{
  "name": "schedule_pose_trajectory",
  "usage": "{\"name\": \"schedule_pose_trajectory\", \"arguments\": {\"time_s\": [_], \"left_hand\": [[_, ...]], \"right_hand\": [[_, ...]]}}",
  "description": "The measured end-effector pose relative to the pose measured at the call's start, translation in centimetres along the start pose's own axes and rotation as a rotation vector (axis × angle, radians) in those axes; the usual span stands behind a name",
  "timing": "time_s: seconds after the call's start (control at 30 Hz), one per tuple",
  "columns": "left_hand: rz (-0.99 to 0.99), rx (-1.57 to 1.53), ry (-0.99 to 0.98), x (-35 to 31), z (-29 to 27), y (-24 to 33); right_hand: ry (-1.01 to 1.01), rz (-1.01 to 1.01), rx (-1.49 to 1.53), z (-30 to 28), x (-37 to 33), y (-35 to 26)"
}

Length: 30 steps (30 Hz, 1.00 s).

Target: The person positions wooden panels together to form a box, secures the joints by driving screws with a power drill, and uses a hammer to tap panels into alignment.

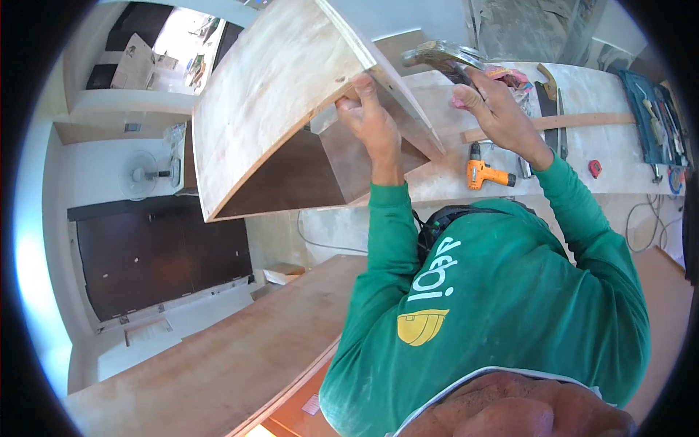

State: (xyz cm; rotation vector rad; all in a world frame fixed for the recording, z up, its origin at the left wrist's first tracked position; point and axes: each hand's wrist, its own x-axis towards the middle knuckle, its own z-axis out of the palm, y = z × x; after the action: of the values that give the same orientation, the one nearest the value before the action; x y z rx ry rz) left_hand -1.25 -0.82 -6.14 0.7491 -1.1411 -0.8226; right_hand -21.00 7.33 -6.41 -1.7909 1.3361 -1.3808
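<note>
A large open-fronted plywood box (269, 95), pale outside and dark brown inside, stands tilted on the worktable at the upper middle. My left hand (375, 131) grips its front edge near a corner, thumb on the edge and fingers curled inside, where they are partly hidden. To the right, my right hand (506, 120) is closed round the handle of a claw hammer (440, 57). The shiny hammer head hangs in the air beside the box's right panel, apart from it. A small pink thing (459, 100) shows at my right thumb.
On the worktable (437, 191) lie an orange cordless drill (489, 175), a wood strip (590, 121), a handsaw (547, 87), a pink bag (510, 75), a red tape measure (595, 169) and a blue tool pouch (641, 109). A long wooden panel (218, 349) spans the lower left; a fan (142, 175) stands beyond.
</note>
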Motion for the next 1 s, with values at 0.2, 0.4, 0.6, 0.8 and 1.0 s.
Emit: {"name": "schedule_pose_trajectory", "arguments": {"time_s": [0.2,0.4,0.6,0.8,1.0], "left_hand": [[0.016,-0.028,0.028,-0.5,0.7,0.3],[0.008,0.058,-0.009,-0.3,-0.6,-0.5],[-0.007,0.058,0.008,-0.7,0.5,0.5],[-0.058,-0.024,-0.038,-0.7,0.6,1.2],[-0.211,-0.182,-0.022,-0.8,-2.8,0.2]], "right_hand": [[-0.144,0.492,0.659,1.2,0.8,-0.7],[-0.227,0.377,0.619,3.3,1.0,-0.2],[-0.229,0.385,0.626,3.3,1.1,-0.2],[-0.265,0.489,0.627,0.8,1.3,2.2],[-0.116,0.640,0.427,-3.6,-2.6,7.8]]}}
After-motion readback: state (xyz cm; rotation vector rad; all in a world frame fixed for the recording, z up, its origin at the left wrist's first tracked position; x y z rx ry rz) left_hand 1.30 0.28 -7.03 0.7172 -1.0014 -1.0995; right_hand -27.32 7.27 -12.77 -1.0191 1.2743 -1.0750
